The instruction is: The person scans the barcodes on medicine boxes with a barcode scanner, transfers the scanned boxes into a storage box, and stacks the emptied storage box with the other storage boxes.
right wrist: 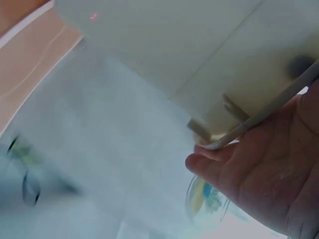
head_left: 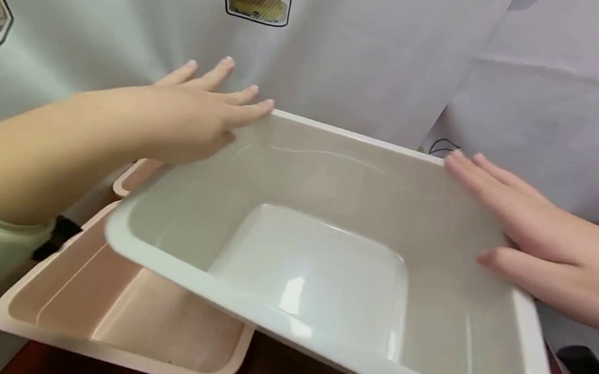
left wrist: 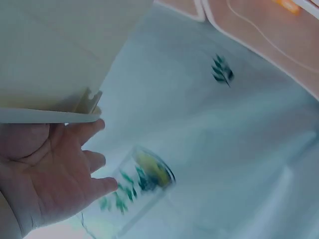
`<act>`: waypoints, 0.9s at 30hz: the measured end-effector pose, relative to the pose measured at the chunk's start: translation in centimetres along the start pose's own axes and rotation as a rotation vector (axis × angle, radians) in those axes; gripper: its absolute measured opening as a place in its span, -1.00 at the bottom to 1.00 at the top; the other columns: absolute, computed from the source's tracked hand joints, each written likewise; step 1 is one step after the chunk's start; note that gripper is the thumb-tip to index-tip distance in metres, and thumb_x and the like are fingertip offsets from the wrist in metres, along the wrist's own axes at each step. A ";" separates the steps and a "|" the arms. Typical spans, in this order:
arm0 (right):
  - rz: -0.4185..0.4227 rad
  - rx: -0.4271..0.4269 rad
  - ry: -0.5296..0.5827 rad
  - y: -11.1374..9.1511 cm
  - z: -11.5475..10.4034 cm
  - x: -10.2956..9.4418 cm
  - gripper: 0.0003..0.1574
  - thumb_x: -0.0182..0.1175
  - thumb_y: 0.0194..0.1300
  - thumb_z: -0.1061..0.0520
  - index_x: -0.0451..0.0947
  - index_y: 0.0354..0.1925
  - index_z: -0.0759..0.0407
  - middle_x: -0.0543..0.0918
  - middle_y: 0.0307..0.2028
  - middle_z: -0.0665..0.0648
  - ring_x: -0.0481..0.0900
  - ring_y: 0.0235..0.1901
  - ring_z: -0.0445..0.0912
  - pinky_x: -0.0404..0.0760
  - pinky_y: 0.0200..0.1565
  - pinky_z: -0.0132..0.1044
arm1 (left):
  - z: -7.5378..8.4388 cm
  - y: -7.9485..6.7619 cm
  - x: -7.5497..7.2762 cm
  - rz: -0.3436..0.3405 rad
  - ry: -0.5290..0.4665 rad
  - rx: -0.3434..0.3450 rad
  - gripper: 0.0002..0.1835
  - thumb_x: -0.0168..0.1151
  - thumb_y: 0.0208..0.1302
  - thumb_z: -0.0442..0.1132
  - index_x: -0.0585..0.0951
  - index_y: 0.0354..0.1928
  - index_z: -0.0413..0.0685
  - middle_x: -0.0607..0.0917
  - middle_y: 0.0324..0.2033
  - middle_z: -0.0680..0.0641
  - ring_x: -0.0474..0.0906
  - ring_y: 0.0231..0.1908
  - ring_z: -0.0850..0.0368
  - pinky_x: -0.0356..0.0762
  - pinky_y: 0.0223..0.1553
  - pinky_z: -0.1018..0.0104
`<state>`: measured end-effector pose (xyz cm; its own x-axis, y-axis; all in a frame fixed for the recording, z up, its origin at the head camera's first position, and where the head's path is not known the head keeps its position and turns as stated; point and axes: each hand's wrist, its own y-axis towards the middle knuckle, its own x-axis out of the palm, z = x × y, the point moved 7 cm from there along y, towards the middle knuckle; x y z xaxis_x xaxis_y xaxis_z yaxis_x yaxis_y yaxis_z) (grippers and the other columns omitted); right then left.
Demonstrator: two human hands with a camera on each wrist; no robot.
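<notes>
A large off-white rectangular plastic basin fills the middle of the head view, tilted and with its inside bare. My left hand lies against its far left corner, fingers straight and spread. On the right side of the rim, my right hand rests with straight fingers along the far corner and its thumb toward the inner wall. Both wrist views show the rim crossing above the palms, seen from below: the left palm and the right palm. A pink basin sits below and left, partly covered by the off-white one.
Behind the left forearm shows the corner of another pink container. A dark red tabletop lies underneath. White printed cloth hangs at the back. In the left wrist view, something orange shows in a pink container.
</notes>
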<state>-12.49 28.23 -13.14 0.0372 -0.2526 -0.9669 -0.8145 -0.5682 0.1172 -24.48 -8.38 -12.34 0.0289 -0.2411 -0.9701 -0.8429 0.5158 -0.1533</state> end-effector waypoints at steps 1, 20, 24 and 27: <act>-0.013 -0.027 0.001 0.8 -0.9 0.2 0.31 0.29 0.40 0.33 -0.23 0.74 -0.33 -0.15 0.71 -0.18 -0.29 0.67 -0.18 -0.18 0.37 -0.66 | -1.1 -0.5 0.6 0.010 0.009 0.003 -0.26 -0.19 0.71 -0.11 -0.23 0.74 0.39 -0.20 0.70 -0.05 -0.73 0.56 -0.28 -0.60 0.44 -0.45; -0.011 -0.298 0.219 13.6 -11.7 6.8 0.00 -0.11 0.45 0.18 -0.12 0.74 -0.17 -0.24 0.69 -0.19 -0.44 0.64 -0.24 -0.35 0.57 0.10 | -16.1 -9.5 9.1 0.122 -0.259 -0.066 -0.24 -0.01 0.67 -0.38 0.03 0.74 0.19 0.01 0.65 -0.31 -0.44 0.59 -0.48 -0.37 0.48 -0.44; -0.002 -0.317 0.232 14.1 -12.6 7.1 0.00 -0.11 0.42 0.17 -0.09 0.74 -0.14 -0.22 0.69 -0.13 -0.44 0.64 -0.22 -0.32 0.57 0.11 | -16.8 -10.7 9.4 0.214 -0.263 -0.054 -0.18 0.09 0.56 -0.49 0.12 0.72 0.15 0.14 0.61 -0.33 -0.24 0.57 -0.57 -0.32 0.53 -0.33; 0.002 -0.316 0.243 14.5 -12.8 7.4 -0.01 -0.11 0.42 0.15 -0.09 0.74 -0.15 -0.22 0.70 -0.12 -0.44 0.64 -0.21 -0.32 0.57 0.11 | -17.7 -10.9 9.6 0.243 -0.274 -0.065 -0.18 0.11 0.54 -0.49 0.16 0.71 0.21 0.16 0.61 -0.22 -0.17 0.57 -0.56 -0.33 0.56 -0.23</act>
<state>-16.60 8.14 -15.67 0.2023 -0.4101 -0.8893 -0.5977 -0.7710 0.2196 -24.49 -30.84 -16.64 -0.0414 0.1154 -0.9925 -0.8747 0.4759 0.0918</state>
